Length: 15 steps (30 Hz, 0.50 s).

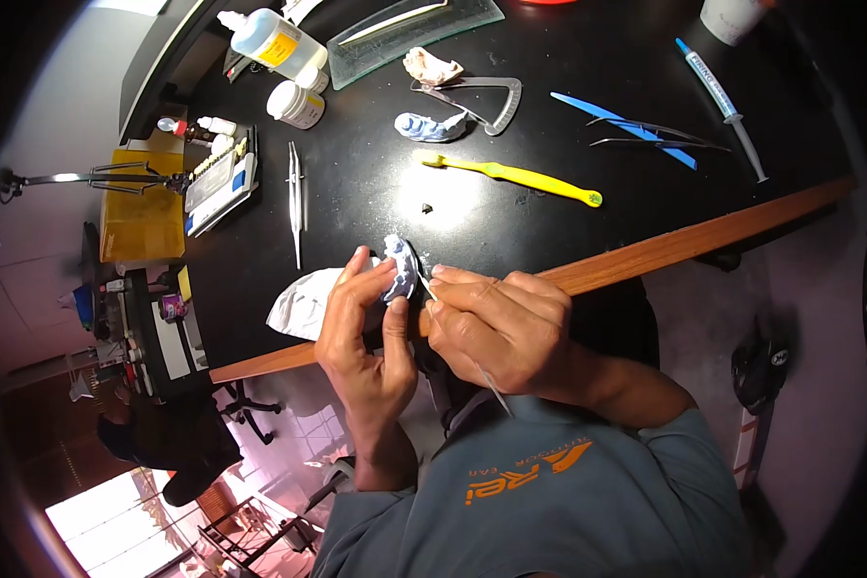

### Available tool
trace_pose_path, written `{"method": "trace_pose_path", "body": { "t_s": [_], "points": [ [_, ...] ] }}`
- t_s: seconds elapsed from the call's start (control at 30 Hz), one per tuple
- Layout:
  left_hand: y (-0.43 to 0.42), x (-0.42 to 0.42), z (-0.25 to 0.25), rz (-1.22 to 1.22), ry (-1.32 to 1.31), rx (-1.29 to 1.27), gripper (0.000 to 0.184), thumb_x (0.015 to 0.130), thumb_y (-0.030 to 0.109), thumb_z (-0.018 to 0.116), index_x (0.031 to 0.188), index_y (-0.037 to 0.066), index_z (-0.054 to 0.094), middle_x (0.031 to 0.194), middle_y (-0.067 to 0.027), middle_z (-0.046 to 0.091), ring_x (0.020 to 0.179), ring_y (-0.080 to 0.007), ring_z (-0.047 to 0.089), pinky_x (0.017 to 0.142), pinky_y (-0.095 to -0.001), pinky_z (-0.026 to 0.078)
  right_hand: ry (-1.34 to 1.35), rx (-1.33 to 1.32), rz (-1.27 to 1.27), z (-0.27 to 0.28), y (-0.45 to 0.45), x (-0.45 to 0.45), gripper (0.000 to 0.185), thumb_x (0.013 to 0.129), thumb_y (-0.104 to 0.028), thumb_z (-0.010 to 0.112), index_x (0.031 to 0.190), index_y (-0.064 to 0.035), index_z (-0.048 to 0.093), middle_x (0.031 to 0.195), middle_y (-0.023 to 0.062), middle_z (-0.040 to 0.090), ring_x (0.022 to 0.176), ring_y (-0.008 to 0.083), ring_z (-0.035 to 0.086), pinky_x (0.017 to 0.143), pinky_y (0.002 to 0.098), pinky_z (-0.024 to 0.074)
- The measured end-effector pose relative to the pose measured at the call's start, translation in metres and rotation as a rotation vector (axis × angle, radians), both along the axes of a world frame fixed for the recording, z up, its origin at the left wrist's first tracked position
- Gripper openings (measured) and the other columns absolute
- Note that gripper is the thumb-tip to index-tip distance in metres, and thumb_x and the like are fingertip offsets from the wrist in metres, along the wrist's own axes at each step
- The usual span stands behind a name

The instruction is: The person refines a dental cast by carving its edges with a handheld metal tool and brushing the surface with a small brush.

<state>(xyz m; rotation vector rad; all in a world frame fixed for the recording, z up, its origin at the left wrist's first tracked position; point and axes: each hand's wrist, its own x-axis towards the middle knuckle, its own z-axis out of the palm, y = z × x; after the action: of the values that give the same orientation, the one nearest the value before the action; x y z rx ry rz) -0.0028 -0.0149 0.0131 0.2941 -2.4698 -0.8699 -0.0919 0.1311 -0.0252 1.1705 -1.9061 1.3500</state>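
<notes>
The left hand (361,332) pinches the mold (401,272) between thumb and fingers, the right hand (501,323) pinches a tool (492,385) just beside it, and well beyond the right fingers lies a syringe (715,91) lettered "FIRING".

Between the left fingers (356,286), a curved, blue-grey, rough, matt cast (405,265) is held; beyond them, a black tabletop (356,197) is glossily finished.
</notes>
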Motion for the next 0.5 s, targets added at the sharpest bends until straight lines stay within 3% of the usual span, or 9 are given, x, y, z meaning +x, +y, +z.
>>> {"method": "trace_pose_path", "body": {
  "t_s": [0.23,0.3,0.5],
  "points": [
    [-0.051,-0.011,0.031,-0.241,-0.156,-0.122,0.030,0.079,-0.011,0.072,0.105,0.002,0.077,0.129,-0.0177,0.073,0.135,-0.0394,0.063,0.112,-0.0451,0.048,-0.138,-0.012,0.091,0.010,0.006,-0.005,0.015,0.078,-0.002,0.079,0.089,-0.0035,0.070,0.089,0.0129,0.075,0.084,0.0260,0.079,0.062,0.0321,0.0566],
    [-0.065,-0.017,0.034,-0.359,-0.190,-0.128,0.031,0.078,-0.010,0.074,0.106,0.002,0.075,0.127,-0.0156,0.074,0.131,-0.0385,0.065,0.109,-0.0457,0.050,-0.224,0.006,0.154,0.015,0.009,-0.007,0.017,0.081,-0.001,0.082,0.095,-0.0012,0.073,0.091,0.0146,0.075,0.080,0.0278,0.078,0.067,0.0345,0.0609],
    [-0.108,-0.048,0.047,-0.704,-0.267,-0.045,0.028,0.078,-0.007,0.077,0.105,0.001,0.075,0.119,-0.0132,0.077,0.128,-0.0377,0.066,0.106,-0.0481,0.054,-0.523,0.139,0.491,0.053,0.018,-0.036,0.015,0.085,-0.002,0.086,0.097,0.0006,0.077,0.093,0.0156,0.077,0.075,0.0226,0.077,0.064,0.0302,0.0589]
  ]
}}
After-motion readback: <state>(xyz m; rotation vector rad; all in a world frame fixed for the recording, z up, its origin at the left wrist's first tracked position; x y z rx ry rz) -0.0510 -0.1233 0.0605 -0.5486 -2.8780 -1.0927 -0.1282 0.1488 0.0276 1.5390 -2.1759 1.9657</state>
